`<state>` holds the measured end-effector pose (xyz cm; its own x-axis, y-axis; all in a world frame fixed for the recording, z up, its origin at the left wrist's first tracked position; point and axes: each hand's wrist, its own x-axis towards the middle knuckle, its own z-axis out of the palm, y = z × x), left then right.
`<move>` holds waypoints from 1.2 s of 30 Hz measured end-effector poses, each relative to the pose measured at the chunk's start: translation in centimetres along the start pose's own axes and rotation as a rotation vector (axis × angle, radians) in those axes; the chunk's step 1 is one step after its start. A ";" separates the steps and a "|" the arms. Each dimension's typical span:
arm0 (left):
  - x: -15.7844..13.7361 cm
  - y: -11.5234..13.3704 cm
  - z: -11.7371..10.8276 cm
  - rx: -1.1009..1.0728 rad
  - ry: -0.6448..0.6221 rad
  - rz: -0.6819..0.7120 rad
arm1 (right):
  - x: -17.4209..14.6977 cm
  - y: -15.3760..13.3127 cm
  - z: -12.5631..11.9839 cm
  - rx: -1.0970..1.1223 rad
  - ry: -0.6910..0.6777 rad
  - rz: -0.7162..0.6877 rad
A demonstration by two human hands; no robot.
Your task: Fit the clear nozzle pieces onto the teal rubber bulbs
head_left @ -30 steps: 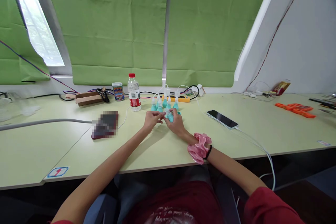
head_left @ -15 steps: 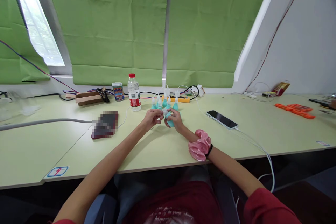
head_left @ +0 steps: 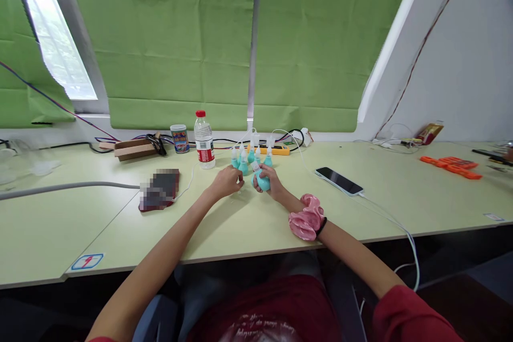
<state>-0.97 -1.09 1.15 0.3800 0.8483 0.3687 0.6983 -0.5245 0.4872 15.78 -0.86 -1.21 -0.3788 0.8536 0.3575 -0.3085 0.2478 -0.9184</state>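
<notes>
My right hand is wrapped round the teal bulb of a nasal aspirator, held above the table. A clear collar shows at its top, tilted up and to the left. My left hand is low over the table, left of that bulb and apart from it. Its fingers are curled together and point down; whatever they hold, if anything, is too small to make out. Just beyond both hands, several more teal aspirators with clear pointed tips stand upright in a cluster.
Behind the cluster lies an orange power strip. A water bottle, a printed can and a cardboard box stand at back left. A blurred dark red object lies left, a charging phone right, orange pieces farther right.
My left hand has come away from the aspirator's top and moved down and left to the table. My right hand still holds the bulb, now more upright.
</notes>
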 end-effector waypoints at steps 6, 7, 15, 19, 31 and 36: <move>0.0 -0.8 0.7 0.259 -0.137 0.016 | 0.0 0.2 0.1 -0.072 -0.015 -0.003; 0.1 -0.9 0.7 0.280 -0.147 0.019 | 0.0 0.3 0.1 -0.092 -0.020 -0.002; 0.0 0.3 0.1 0.299 0.078 0.002 | -0.6 0.4 1.0 -0.333 -0.014 -0.049; -0.3 1.4 0.1 0.240 0.196 -0.006 | -0.8 0.7 1.4 -0.468 -0.027 -0.066; -0.6 1.8 1.6 -0.078 0.117 0.022 | -1.1 1.3 2.0 -0.637 -0.034 -0.127; -0.4 1.6 1.3 -0.324 0.040 -0.001 | -1.3 1.0 2.2 -0.607 -0.098 -0.099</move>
<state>0.73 -2.17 0.74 0.3508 0.8489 0.3953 0.4665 -0.5245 0.7122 14.03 -2.76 -2.24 -0.4607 0.7748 0.4330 0.1938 0.5639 -0.8028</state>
